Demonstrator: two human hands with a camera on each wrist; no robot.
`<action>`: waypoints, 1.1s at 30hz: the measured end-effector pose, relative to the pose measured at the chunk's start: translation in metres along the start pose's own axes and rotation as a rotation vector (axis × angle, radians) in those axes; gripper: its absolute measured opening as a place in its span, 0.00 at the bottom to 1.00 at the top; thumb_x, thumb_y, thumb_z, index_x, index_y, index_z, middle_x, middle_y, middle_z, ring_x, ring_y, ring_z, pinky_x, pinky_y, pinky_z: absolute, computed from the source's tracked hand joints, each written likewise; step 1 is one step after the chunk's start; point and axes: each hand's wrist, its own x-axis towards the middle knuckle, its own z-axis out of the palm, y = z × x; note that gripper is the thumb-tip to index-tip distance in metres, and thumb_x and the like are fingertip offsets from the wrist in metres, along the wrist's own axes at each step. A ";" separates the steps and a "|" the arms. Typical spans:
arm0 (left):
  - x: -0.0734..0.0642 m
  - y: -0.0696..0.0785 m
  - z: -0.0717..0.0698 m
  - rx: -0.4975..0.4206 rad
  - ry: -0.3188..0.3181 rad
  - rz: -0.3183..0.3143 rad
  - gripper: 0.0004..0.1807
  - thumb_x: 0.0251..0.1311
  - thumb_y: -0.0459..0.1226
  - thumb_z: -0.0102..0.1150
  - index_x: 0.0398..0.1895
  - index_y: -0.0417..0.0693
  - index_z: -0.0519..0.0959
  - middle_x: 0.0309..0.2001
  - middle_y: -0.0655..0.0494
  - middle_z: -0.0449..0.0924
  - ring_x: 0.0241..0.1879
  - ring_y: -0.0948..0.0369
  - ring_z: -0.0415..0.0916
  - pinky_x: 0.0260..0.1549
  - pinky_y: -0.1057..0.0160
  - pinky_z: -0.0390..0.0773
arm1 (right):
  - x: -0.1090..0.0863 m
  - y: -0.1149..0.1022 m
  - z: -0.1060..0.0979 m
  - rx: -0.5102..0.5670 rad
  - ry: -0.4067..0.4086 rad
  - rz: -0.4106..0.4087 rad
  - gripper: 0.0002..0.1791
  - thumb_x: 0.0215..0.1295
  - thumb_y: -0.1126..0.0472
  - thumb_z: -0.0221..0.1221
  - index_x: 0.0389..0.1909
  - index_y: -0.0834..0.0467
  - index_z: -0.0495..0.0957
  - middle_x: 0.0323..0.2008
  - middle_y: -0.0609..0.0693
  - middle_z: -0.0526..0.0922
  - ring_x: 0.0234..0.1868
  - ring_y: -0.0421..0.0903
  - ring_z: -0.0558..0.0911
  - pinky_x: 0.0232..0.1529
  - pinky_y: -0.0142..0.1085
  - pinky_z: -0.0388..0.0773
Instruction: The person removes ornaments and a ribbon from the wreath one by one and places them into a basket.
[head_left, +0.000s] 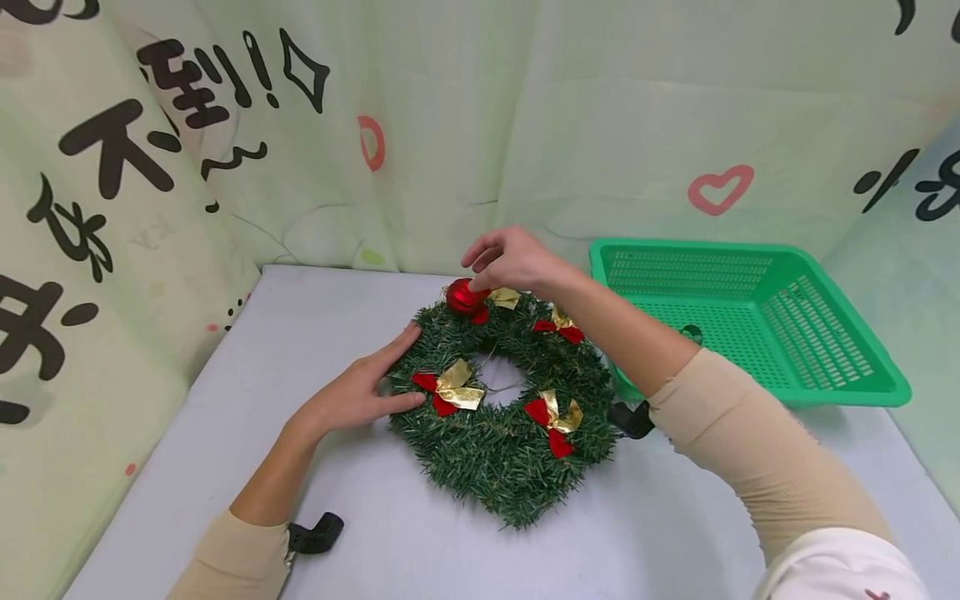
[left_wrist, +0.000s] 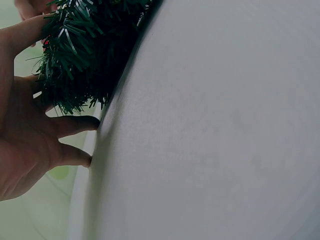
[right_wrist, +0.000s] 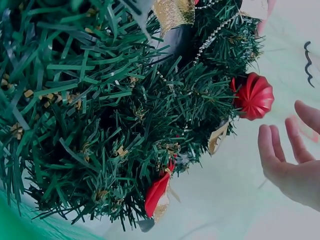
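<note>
A green wreath [head_left: 517, 475] with several red and gold bows [head_left: 453, 387] lies on the table. On its far side sits a shiny, ridged red ball ornament [right_wrist: 254, 97]. My left hand [head_left: 367, 383] rests against the wreath's left edge, fingers spread and thumb beside a bow. In the left wrist view, two fingertips [left_wrist: 80, 125] reach down by the tabletop. Over the far side hovers my right hand [head_left: 513, 260], its fingers loosely bent. The right wrist view has a gap between those fingers [right_wrist: 270, 150] and the ball, with nothing held.
A green plastic basket [head_left: 817, 396] stands to the right, holding a small dark green round object [head_left: 691, 334]. The table [head_left: 360, 517] has a pale cover. Behind it hangs a light printed curtain [head_left: 600, 108]. Black straps sit at both wrists.
</note>
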 end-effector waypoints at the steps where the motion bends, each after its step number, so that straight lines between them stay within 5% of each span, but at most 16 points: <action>1: 0.000 0.000 0.000 0.000 -0.001 0.003 0.54 0.68 0.56 0.66 0.86 0.64 0.42 0.86 0.59 0.39 0.84 0.50 0.45 0.78 0.40 0.55 | 0.001 0.000 0.000 -0.004 -0.001 0.008 0.19 0.64 0.70 0.68 0.57 0.61 0.81 0.60 0.61 0.80 0.56 0.56 0.82 0.62 0.51 0.80; 9: 0.002 0.000 0.002 0.003 -0.003 0.000 0.54 0.68 0.55 0.65 0.87 0.63 0.42 0.86 0.58 0.39 0.83 0.48 0.45 0.78 0.39 0.55 | 0.007 0.005 0.003 -0.024 -0.025 0.044 0.24 0.63 0.70 0.69 0.60 0.59 0.80 0.62 0.62 0.79 0.53 0.55 0.81 0.60 0.51 0.80; 21: 0.001 -0.001 0.001 0.006 -0.001 -0.004 0.54 0.67 0.57 0.65 0.86 0.64 0.42 0.86 0.60 0.39 0.83 0.50 0.46 0.78 0.40 0.56 | 0.013 0.010 0.012 -0.024 -0.063 0.068 0.27 0.62 0.72 0.66 0.63 0.56 0.79 0.50 0.59 0.85 0.47 0.51 0.80 0.57 0.48 0.80; 33: 0.001 0.000 0.000 0.008 0.002 -0.004 0.54 0.67 0.57 0.66 0.87 0.64 0.41 0.86 0.59 0.39 0.83 0.49 0.46 0.78 0.40 0.56 | 0.015 0.010 0.016 -0.028 -0.063 0.082 0.28 0.63 0.73 0.66 0.64 0.57 0.79 0.60 0.63 0.81 0.59 0.57 0.81 0.64 0.49 0.79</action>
